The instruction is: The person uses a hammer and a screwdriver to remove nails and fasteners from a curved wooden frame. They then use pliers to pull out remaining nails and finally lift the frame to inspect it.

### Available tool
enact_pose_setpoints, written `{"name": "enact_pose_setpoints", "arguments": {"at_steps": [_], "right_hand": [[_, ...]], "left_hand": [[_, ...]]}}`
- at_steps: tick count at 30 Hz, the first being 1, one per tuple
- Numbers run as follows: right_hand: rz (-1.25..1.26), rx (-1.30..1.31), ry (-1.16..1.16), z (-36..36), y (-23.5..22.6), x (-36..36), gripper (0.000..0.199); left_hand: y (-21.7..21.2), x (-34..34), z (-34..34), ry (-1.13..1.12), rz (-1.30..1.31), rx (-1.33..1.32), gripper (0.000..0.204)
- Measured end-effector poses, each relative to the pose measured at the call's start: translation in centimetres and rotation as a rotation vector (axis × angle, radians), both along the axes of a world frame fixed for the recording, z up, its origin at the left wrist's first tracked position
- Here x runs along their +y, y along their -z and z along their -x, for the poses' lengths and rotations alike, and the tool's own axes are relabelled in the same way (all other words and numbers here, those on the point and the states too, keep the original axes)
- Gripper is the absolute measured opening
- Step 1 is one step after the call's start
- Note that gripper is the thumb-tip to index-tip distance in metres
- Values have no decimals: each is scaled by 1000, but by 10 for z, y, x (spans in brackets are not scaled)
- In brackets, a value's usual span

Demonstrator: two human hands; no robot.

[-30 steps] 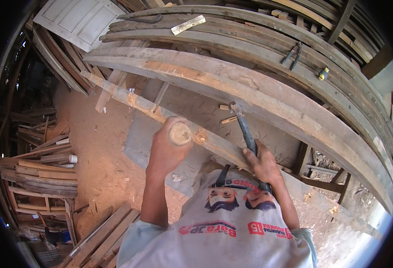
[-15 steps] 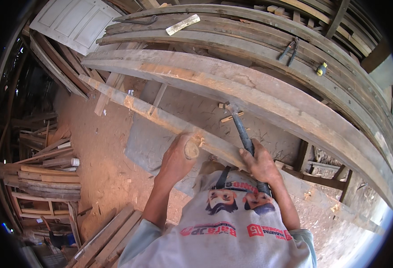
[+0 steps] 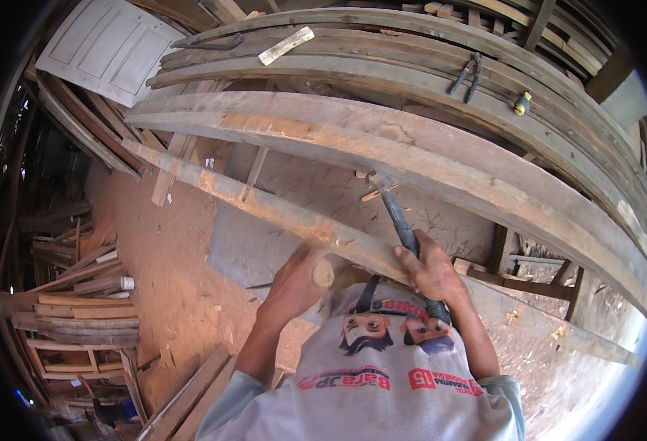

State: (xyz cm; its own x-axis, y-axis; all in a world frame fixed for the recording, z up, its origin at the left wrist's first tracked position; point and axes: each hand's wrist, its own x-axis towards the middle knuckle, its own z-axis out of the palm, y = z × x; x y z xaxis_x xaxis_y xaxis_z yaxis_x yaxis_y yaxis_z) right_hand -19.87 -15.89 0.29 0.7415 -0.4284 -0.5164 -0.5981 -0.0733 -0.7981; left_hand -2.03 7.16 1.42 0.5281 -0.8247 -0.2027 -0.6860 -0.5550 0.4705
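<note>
My left hand [image 3: 292, 287] is closed round a chisel, whose round wooden handle end [image 3: 323, 274] faces up. The chisel's blade is hidden. This hand is at the near edge of a long narrow timber [image 3: 279, 212], close to a fresh cut notch [image 3: 325, 234] with pale chips. My right hand [image 3: 435, 270] grips a hammer [image 3: 395, 215] by its dark handle, with the thumb along it. The metal hammer head points away from me, over the gap between the narrow timber and a thick plank. More notches show along the timber to the left and right.
Beyond the timber runs a wide thick plank [image 3: 382, 136]. Behind it, stacked boards carry pincers [image 3: 467, 79], a yellow-and-black object [image 3: 522, 104] and a whitish wood piece [image 3: 286, 45]. Scrap wood [image 3: 81, 312] lies at left; a white panel door [image 3: 110, 51] leans far left.
My left hand has drawn back toward me from the notch with the chisel, uncovering more of the cut. My right hand and the hammer keep nearly the same place; the view has shifted slightly.
</note>
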Motion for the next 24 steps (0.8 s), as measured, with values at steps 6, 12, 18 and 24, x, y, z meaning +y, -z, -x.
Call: {"name": "enact_pose_setpoints", "arguments": {"at_steps": [6, 12, 18, 24], "right_hand": [[58, -60, 37, 1, 13, 4, 44], [-35, 48, 97, -8, 2, 5, 48], [53, 31, 233, -17, 2, 19, 47], [555, -153, 233, -4, 27, 44, 47]], "left_hand": [[-60, -2, -4, -103, 140, 577, 59], [-86, -25, -52, -162, 955, 619, 68], [-62, -80, -67, 271, 1032, 430, 77], [-13, -96, -5, 780, 851, 670, 84]]}}
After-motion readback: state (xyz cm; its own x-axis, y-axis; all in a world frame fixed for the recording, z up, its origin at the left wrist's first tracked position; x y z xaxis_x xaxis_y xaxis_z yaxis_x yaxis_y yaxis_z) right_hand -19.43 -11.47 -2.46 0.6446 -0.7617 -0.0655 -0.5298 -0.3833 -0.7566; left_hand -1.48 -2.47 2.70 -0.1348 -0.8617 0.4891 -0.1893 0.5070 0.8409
